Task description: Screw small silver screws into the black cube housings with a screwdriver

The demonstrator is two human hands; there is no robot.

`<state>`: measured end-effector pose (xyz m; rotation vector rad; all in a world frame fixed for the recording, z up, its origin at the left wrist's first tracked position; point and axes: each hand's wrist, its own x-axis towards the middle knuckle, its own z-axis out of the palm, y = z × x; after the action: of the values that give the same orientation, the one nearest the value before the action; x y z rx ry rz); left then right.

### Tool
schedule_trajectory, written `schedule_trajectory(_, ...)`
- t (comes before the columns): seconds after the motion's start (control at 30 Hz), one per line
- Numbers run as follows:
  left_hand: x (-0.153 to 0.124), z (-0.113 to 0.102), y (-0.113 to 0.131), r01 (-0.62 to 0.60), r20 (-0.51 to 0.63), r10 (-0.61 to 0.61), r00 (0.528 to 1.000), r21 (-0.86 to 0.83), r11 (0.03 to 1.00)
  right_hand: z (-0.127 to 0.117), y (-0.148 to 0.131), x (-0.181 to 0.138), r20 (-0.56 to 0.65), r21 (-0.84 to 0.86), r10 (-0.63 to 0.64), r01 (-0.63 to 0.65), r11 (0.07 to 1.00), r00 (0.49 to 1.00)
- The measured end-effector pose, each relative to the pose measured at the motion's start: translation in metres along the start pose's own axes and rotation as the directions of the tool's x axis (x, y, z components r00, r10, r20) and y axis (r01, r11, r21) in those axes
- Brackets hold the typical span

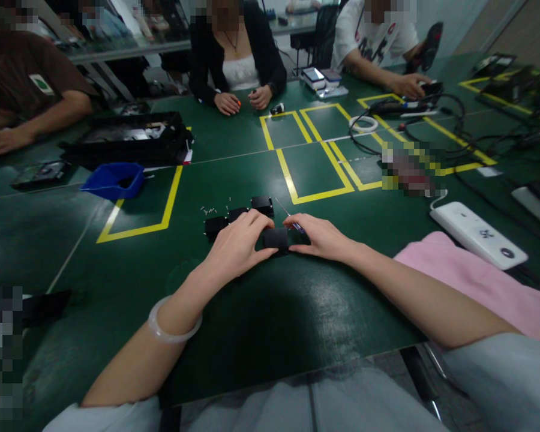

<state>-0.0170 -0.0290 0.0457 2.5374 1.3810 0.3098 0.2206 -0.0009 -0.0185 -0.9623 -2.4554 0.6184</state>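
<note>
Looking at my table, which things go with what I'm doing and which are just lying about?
Likely in the job:
- black block, held in your left hand
- thin tool, in your right hand
- three other black blocks
- tiny loose bits, perhaps screws

Probably just lying about:
- pink cloth
- white box
- blue tray

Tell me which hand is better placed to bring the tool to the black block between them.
Probably the right hand: the tool is tucked in its fingers, close beside the block, which the left hand grips.
</note>
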Motion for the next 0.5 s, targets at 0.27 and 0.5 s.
schedule_trajectory(0.27, 0.001, 0.001, -0.005, 0.264, 0.275, -0.048, 0.960, -0.837, 0.480, 0.003, 0.003, -0.001, 0.002, 0.013, -0.008, 0.008, 1.000, 1.000)
schedule_trajectory(0.5, 0.001, 0.011, -0.002, 0.413, 0.417, 0.022, 0.909, -0.905, 0.106, 0.004, 0.003, -0.001, -0.001, -0.016, 0.003, -0.003, 1.000, 1.000)
